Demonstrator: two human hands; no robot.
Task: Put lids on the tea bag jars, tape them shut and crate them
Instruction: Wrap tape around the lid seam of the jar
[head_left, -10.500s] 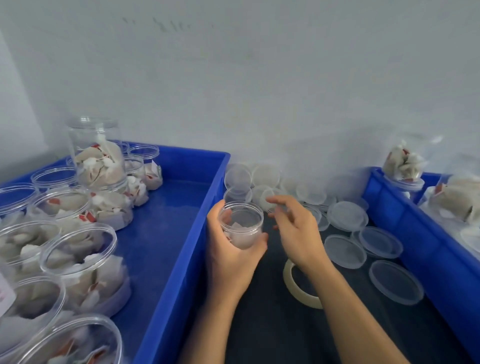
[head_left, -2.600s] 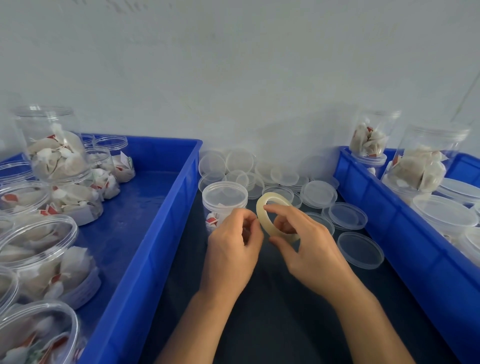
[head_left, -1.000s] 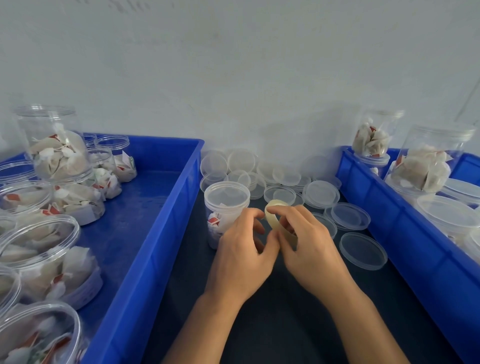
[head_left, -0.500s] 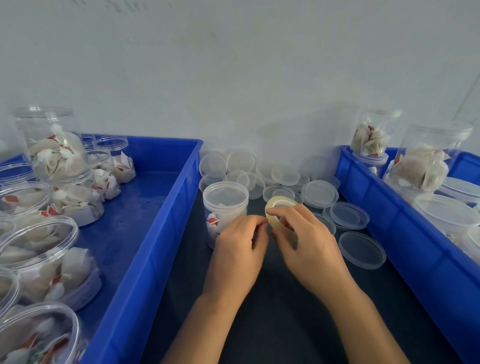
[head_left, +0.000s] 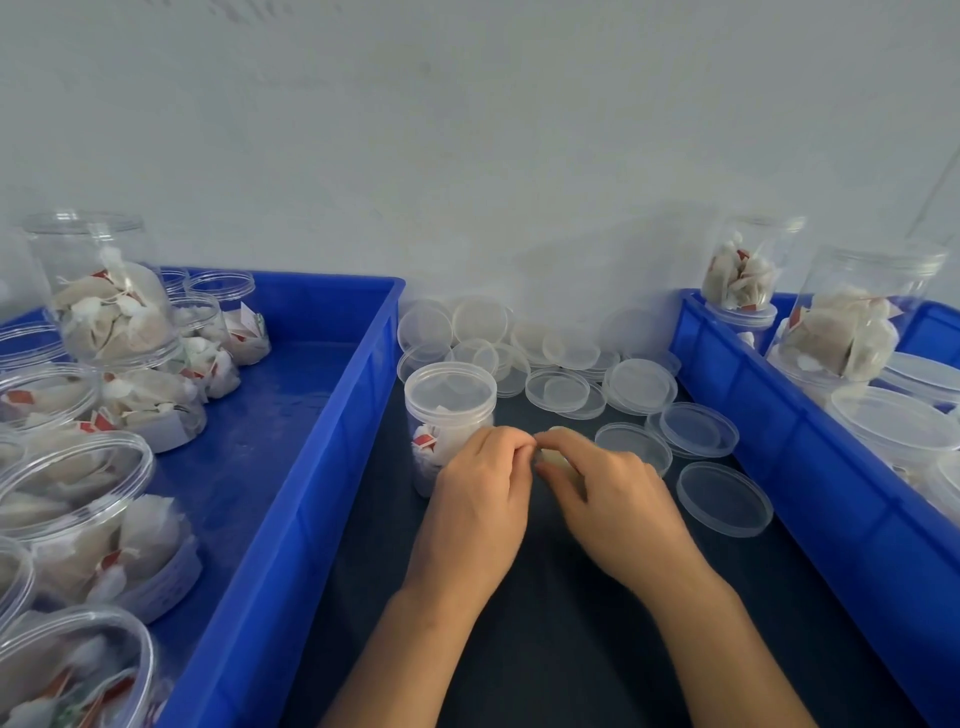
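Your right hand (head_left: 608, 493) grips the tape (head_left: 551, 458); left hand (head_left: 480, 493) pinches at its edge. Lidded jar (head_left: 449, 415): light, slick, thin-walled. Hold its sides below the lid.

left hand (head_left: 480, 499): fingers curled, tips meeting the right hand's at the tape
right hand (head_left: 613, 499): curled round tape roll (head_left: 553, 457), mostly hidden
lidded jar (head_left: 449, 410): upright on dark counter (head_left: 545, 649), just beyond left hand, tea bags inside
loose lids (head_left: 571, 364): piled against wall
left crate (head_left: 291, 493): open jars of tea bags
right crate (head_left: 810, 467): lidded jars
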